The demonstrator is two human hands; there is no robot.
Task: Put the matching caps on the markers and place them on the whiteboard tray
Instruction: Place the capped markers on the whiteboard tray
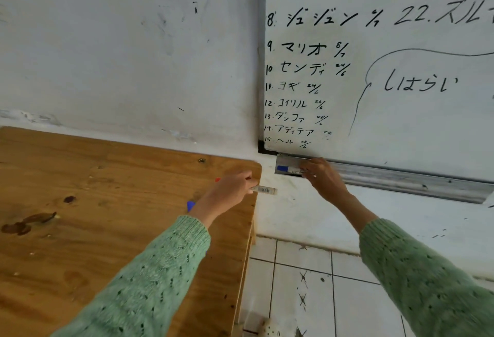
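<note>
Head camera, looking down past two green knitted sleeves: the right hand (pixel 322 176) reaches to the left end of the whiteboard tray (pixel 387 179), its fingers curled down over a blue-capped marker (pixel 287 169) lying in the tray. Only the blue cap and a short stretch of white barrel show; the rest is hidden under the hand, and whether the fingers pinch the marker or merely rest on it cannot be told. A second dark-ended object seems to lie just below it at the tray's front lip, too small to make out.

The left hand (pixel 235 187) hovers over the right edge of the wooden bench (pixel 93 203), fingers closed around a white marker (pixel 264 190) whose barcoded barrel pokes out to the right, past the bench edge; its other end is buried in the fist, so cap and colour are unclear. A sliver of red (pixel 217 180) peeks out behind the left hand, and a blue piece (pixel 190 205) lies on the bench beside the wrist, both mostly hidden; whether they are caps or markers cannot be told.

Above the tray, the whiteboard (pixel 401 112) carries numbered handwritten lines, cut off at the top and right. White floor tiles (pixel 307 283) fill the near right.
</note>
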